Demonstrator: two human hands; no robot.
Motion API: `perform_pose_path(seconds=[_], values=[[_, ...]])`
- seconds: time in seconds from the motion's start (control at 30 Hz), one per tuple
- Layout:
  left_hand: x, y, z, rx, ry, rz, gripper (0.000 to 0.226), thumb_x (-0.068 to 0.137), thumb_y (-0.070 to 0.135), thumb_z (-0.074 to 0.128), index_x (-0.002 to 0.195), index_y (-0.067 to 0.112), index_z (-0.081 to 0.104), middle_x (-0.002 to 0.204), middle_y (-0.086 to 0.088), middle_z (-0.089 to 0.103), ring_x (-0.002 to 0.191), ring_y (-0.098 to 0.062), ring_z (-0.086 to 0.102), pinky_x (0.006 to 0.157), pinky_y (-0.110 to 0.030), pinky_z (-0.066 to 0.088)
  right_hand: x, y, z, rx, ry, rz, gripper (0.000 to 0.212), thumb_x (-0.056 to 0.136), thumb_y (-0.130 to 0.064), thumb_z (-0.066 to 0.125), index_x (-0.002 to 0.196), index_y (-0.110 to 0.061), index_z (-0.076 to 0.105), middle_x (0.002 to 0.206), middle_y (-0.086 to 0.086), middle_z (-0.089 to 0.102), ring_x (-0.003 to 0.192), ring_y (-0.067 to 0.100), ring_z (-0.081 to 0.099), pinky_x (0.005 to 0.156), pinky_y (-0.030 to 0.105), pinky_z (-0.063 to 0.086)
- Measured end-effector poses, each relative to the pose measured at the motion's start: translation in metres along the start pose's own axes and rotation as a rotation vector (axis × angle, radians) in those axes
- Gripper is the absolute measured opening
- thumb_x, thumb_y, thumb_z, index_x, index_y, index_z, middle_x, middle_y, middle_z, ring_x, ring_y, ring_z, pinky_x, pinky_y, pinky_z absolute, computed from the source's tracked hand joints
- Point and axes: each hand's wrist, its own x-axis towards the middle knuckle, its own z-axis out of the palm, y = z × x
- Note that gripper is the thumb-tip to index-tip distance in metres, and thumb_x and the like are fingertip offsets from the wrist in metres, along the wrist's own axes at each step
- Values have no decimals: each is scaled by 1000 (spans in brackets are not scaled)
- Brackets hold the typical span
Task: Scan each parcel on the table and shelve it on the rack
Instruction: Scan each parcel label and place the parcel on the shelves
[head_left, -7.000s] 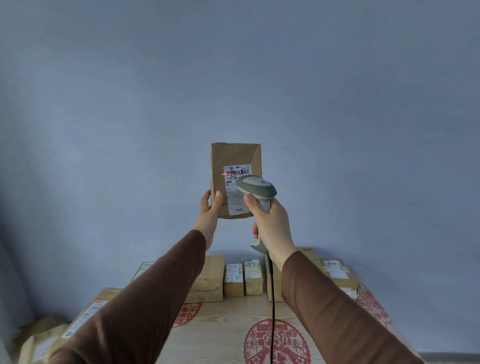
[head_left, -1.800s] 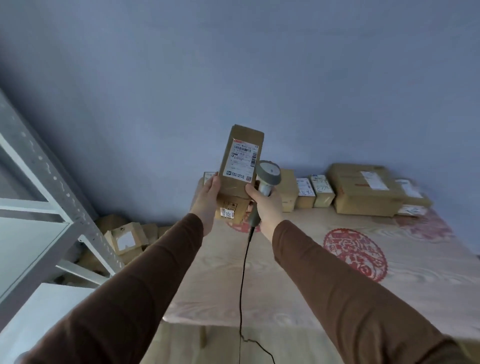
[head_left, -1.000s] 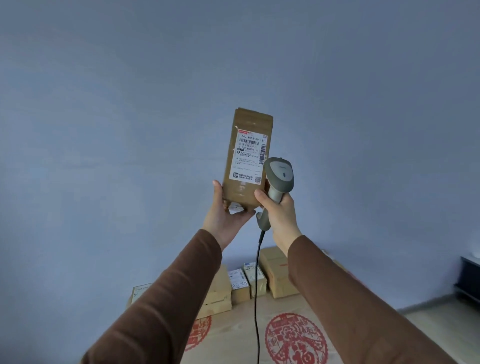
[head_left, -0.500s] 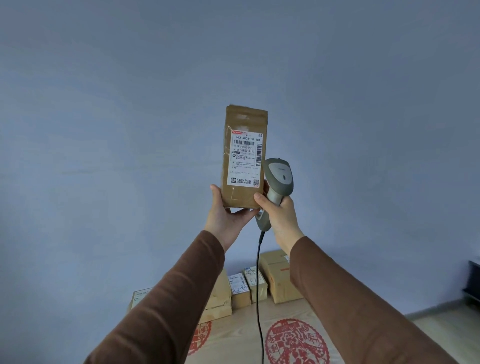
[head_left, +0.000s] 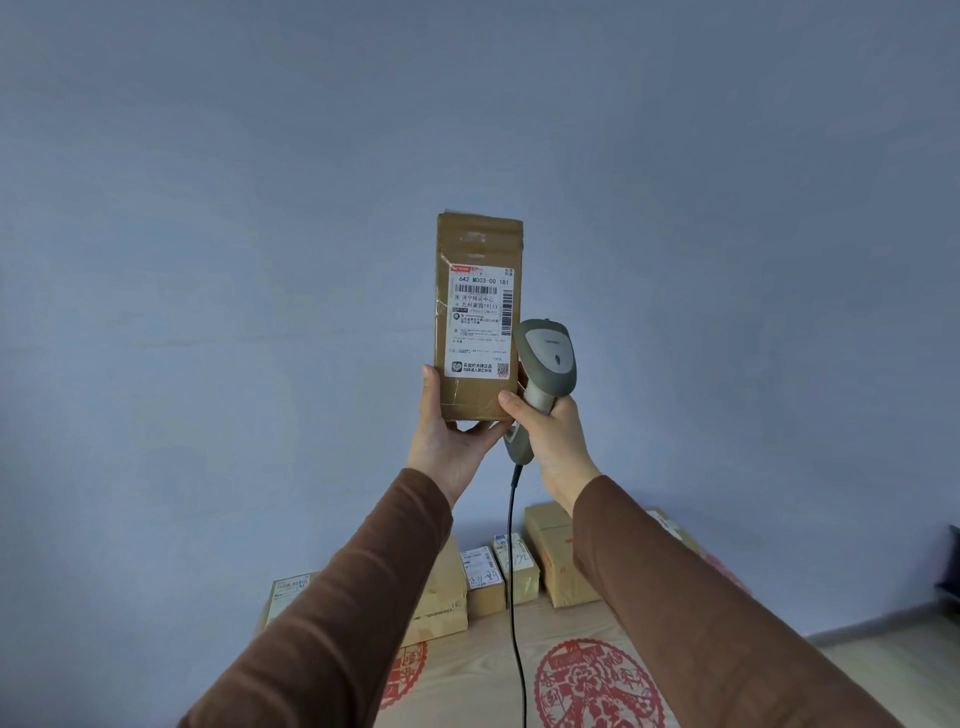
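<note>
**Parcel presented to the scanner, label toward the viewer**

The left hand grips the lower end of a tall brown taped cardboard parcel, thumb up one edge, holding it upright against the blue wall so its white shipping label faces the camera. The right hand wraps its fingers round the handle of a grey corded handheld barcode scanner, just beside the label's lower right corner; no beam is visible. More brown boxes wait on the wooden worktop below. The rack is out of view
</note>
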Motion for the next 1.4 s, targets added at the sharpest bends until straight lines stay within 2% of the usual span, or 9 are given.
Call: perform_pose_path(seconds=[0.17, 0.3, 0.43, 0.57, 0.67, 0.77, 0.87, 1.03, 1.4], values=[[1, 3, 1, -30, -9, 8, 69, 92, 55, 69, 142, 9, 60, 146, -20, 58, 130, -48, 58, 108, -64, 48, 0, -9, 6, -40, -23, -30, 33, 93, -19, 76, 125, -22, 68, 113, -7, 78, 106, 10, 72, 93, 34, 57], [3, 7, 4, -41, -33, 24, 68, 92, 55, 70, 142, 9, 61, 146, -20, 58, 129, -48, 59, 107, -64, 48, -4, -19, 10, -63, -35, -55, 34, 94, -28, 74, 128, -29, 65, 116, -14, 76, 110, 2, 69, 93, 27, 53], [6, 12, 6, -19, -48, 52, 69, 92, 56, 69, 143, 10, 60, 147, -21, 57, 131, -47, 57, 108, -65, 48, -10, -28, 14, -107, 17, -103, 41, 96, -34, 71, 135, -26, 60, 124, -11, 72, 117, 6, 65, 99, 31, 52], [10, 21, 6, 23, -45, 101, 71, 92, 56, 69, 145, 11, 57, 149, -21, 54, 135, -46, 54, 109, -65, 46, -19, -43, 19, -194, 71, -148, 26, 99, -36, 67, 120, -23, 63, 93, -15, 70, 84, 8, 68, 75, 24, 56], [12, 25, 5, 47, -22, 134, 72, 92, 56, 69, 147, 13, 54, 148, -20, 54, 135, -43, 54, 108, -64, 48, -28, -59, 28, -243, 25, -171, 22, 100, -43, 63, 110, -24, 62, 63, -15, 60, 54, 10, 57, 57, 20, 53], [11, 28, 5, 37, 23, 148, 71, 91, 56, 70, 145, 12, 56, 144, -20, 57, 130, -40, 57, 99, -58, 56, -36, -74, 41, -195, -1, -187, 29, 98, -44, 65, 111, -19, 61, 59, -10, 57, 47, 14, 50, 50, 27, 49], [8, 27, 3, 23, 42, 151, 74, 91, 58, 69, 148, 14, 53, 144, -16, 57, 124, -34, 59, 77, -45, 62, -43, -83, 54, -150, 2, -181, 34, 97, -43, 69, 108, -13, 57, 59, -5, 55, 44, 15, 47, 45, 27, 44], [4, 22, -4, 77, 34, 158, 77, 92, 62, 64, 154, 19, 47, 117, -10, 55, 82, -24, 55, 59, -34, 58, -48, -89, 67, -153, 8, -149, 34, 96, -44, 68, 111, -15, 60, 63, -9, 57, 44, 12, 51, 41, 23, 43], [-4, 11, -14, 132, 89, 149, 77, 98, 64, 52, 154, 11, 47, 72, 1, 54, 57, -13, 45, 72, -30, 42, -57, -85, 79, -166, 24, -47, 38, 95, -46, 68, 109, -12, 60, 68, -3, 59, 44, 12, 51, 42, 24, 45]])
